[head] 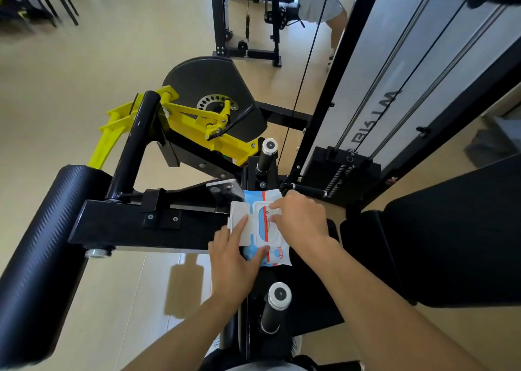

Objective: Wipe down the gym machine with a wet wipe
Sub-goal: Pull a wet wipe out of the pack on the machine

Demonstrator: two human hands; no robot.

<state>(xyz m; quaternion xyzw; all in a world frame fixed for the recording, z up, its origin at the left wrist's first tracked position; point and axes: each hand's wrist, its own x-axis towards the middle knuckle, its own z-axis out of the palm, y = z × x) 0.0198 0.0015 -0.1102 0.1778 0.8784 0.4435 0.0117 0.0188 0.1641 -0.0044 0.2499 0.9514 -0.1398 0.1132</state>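
Gym machine (135, 224), black-framed with yellow linkage (180, 117), fills the scene, its padded roller (39, 258) at the left of the frame and its seat pad (451, 229) to the right. A weight stack (341, 173) stands behind the seat pad, and a second person's leg is partly visible beyond it. Two capped handles (269, 152) rise from the machine's middle, one beyond and one nearer than the wipes pack (265, 229), which lies on the machine between them, just right of the main beam. The pack's white flip lid (239, 218) is swung open toward the beam. The left hand (234, 260) steadies the pack with straight fingers, one pressing on the open lid and the thumb against the pack's near edge; it grips nothing. The right hand (298, 218) reaches over the dispensing opening, fingers curled down into it, apparently pinching at a wipe, though no wipe is plainly seen and a firm hold cannot be confirmed. The step in hand appears to be drawing out a wipe; no wiping has begun. The next move likely calls for pulling one sheet free while the left hand holds the pack down, then closing the lid.
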